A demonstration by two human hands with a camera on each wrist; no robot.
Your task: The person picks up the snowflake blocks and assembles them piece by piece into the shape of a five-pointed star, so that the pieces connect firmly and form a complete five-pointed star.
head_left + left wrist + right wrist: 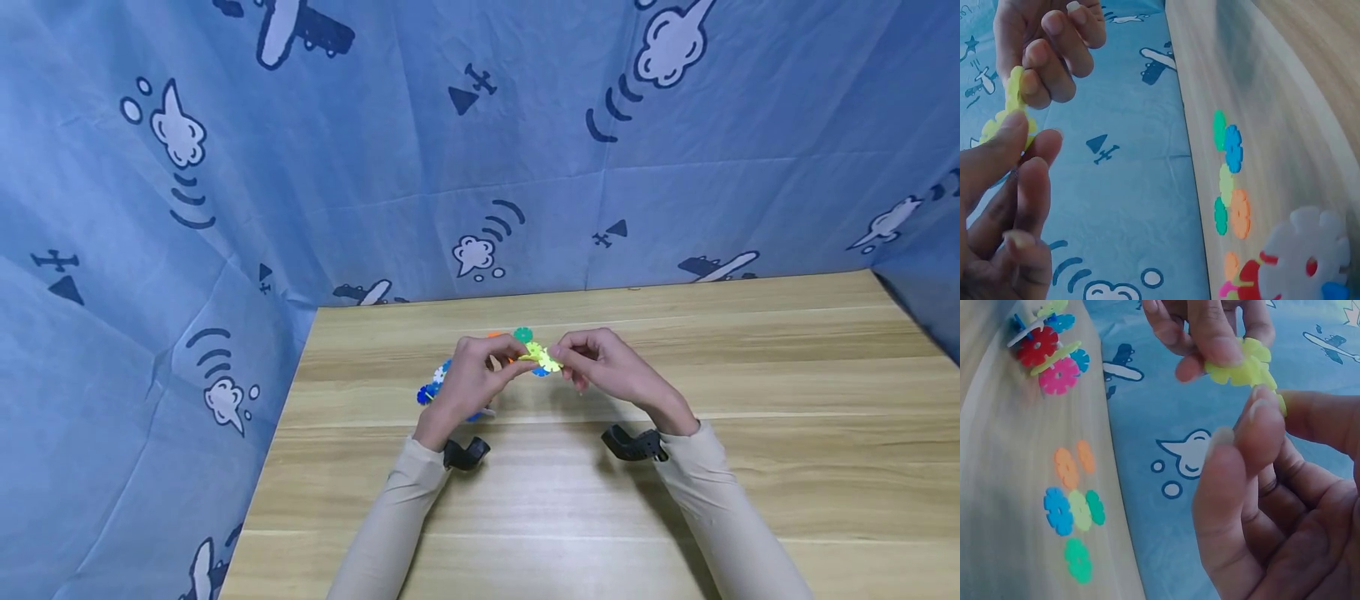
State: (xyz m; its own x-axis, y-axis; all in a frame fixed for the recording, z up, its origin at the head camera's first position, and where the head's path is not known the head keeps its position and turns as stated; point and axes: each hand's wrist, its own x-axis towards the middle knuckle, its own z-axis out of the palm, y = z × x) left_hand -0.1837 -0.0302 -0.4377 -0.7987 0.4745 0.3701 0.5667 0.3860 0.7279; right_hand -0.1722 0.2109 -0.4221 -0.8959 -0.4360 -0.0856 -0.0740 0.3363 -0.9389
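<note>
My left hand point(468, 375) pinches a yellow notched snowflake disc point(1244, 365) between thumb and index finger. Opposite it, my right hand point(611, 367) pinches a second yellow snowflake disc point(1015, 87), seen nearly edge-on in the left wrist view. The two discs meet at their edges, where fingertips partly cover them. Both hands are close together over the far half of the table. Beneath them lie loose snowflake discs, among them a green one point(1078, 560), a blue one point(1058, 510) and an orange one point(1065, 467).
Left of the loose discs stands a cluster of joined discs, including a red disc point(1038, 347), a pink disc point(1059, 376) and a white disc point(1304, 250). The wooden table point(750, 358) ends at a blue patterned curtain point(525, 167). Black mounts point(633, 443) sit at both wrists.
</note>
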